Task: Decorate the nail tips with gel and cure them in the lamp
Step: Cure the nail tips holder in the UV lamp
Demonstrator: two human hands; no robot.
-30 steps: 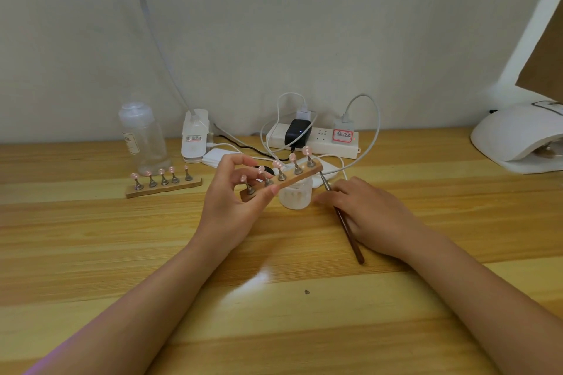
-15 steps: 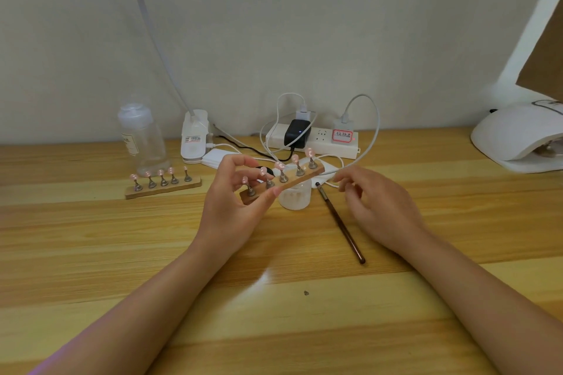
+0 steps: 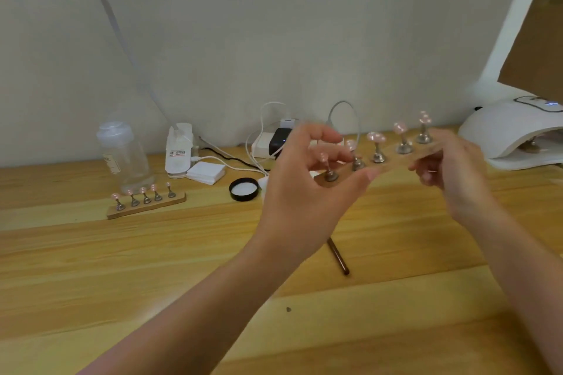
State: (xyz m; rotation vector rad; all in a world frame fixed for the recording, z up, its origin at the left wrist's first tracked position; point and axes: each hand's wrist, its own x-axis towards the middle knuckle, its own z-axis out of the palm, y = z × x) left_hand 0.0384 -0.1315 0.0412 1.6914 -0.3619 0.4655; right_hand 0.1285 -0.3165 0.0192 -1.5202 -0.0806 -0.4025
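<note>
A wooden nail-tip holder [image 3: 393, 160] with several pink nail tips on metal stands hangs in the air above the desk, tilted up to the right. My left hand [image 3: 307, 189] pinches its left end. My right hand [image 3: 451, 170] touches its right end; the view is blurred there. The white curing lamp [image 3: 511, 134] stands at the far right, just beyond the holder. A second wooden holder [image 3: 146, 205] with pink tips rests on the desk at the left. The brown brush [image 3: 338, 257] lies on the desk below my hands.
A clear bottle [image 3: 123, 158], a white device [image 3: 179, 151], white pads [image 3: 205, 172], a black lid [image 3: 243, 189] and a power strip with chargers and cables [image 3: 274, 140] line the back of the wooden desk [image 3: 152, 268]. A cardboard box [image 3: 536, 33] hangs over the lamp.
My right hand let go of the brush, which now lies on the desk. Both hands carried the holder up and to the right, toward the lamp. The camera moved closer.
</note>
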